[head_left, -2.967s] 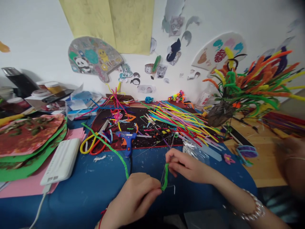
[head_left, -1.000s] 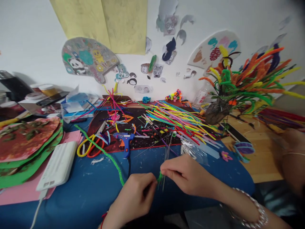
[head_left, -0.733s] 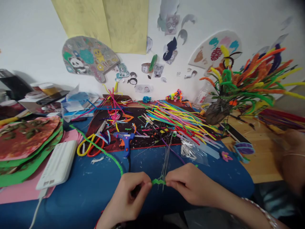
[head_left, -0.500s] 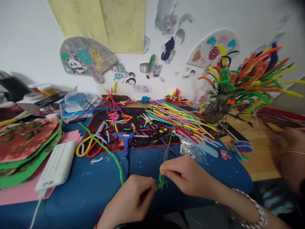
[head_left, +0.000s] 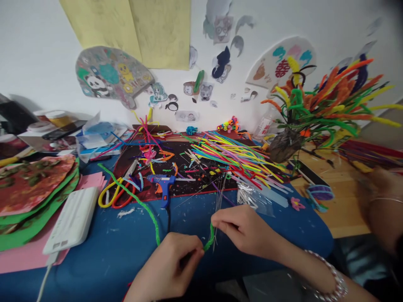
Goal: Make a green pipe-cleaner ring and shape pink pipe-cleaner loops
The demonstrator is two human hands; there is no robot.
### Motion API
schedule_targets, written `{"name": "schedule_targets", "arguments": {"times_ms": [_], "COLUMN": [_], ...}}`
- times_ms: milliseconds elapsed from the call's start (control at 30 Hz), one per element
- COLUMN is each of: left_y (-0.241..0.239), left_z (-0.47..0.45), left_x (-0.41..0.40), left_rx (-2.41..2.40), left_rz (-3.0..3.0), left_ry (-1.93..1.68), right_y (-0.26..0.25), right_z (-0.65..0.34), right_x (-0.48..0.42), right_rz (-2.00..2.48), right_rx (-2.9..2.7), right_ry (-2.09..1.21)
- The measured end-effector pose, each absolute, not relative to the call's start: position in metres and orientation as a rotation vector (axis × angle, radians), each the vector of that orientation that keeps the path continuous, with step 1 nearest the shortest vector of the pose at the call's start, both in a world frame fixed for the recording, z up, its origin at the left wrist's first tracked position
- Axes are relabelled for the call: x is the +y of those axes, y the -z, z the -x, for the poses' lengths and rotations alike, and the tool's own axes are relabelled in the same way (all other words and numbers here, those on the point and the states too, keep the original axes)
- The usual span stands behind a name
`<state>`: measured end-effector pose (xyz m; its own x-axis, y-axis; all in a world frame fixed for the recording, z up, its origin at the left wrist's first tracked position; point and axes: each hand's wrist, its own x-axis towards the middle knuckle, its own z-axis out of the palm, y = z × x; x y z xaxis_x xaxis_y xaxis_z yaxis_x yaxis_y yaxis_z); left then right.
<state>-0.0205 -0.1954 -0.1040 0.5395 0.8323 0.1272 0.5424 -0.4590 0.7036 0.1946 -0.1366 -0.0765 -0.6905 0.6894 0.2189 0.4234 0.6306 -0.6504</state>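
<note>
A green pipe cleaner runs from the left of the blue table surface down behind my left hand. My left hand pinches it between thumb and fingers. A short curved piece of it shows between the hands and leads up to my right hand, whose fingertips are closed on its end. Thin metal wires stretch from under my right fingers toward the dark mat, beside the green piece. Whether my right fingers also grip the wires is hard to tell. A beaded bracelet circles my right wrist.
Ahead on the dark mat lie a blue glue gun, scissors and many coloured pipe cleaners. A white power bank is at left. Pipe-cleaner flowers stand at right, near another person's hand.
My left hand has moved slightly left and down, away from my right hand. The green piece between them is longer and less bunched. My right hand stays nearly still.
</note>
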Motion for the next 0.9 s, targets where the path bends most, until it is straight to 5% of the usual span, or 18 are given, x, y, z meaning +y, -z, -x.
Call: {"name": "schedule_targets", "arguments": {"times_ms": [333, 900], "left_y": [0.122, 0.121], "left_z": [0.009, 0.001], "left_x": [-0.189, -0.190], "left_rx": [1.346, 1.258], "left_rz": [-2.158, -1.866], "left_ry": [-0.897, -0.904], "right_y": [0.081, 0.113], "right_z": [-0.198, -0.193], "right_x": [-0.155, -0.165], "right_rz": [0.656, 0.740], "right_rx": [-2.500, -2.522], "right_ry": [-0.789, -0.101]}}
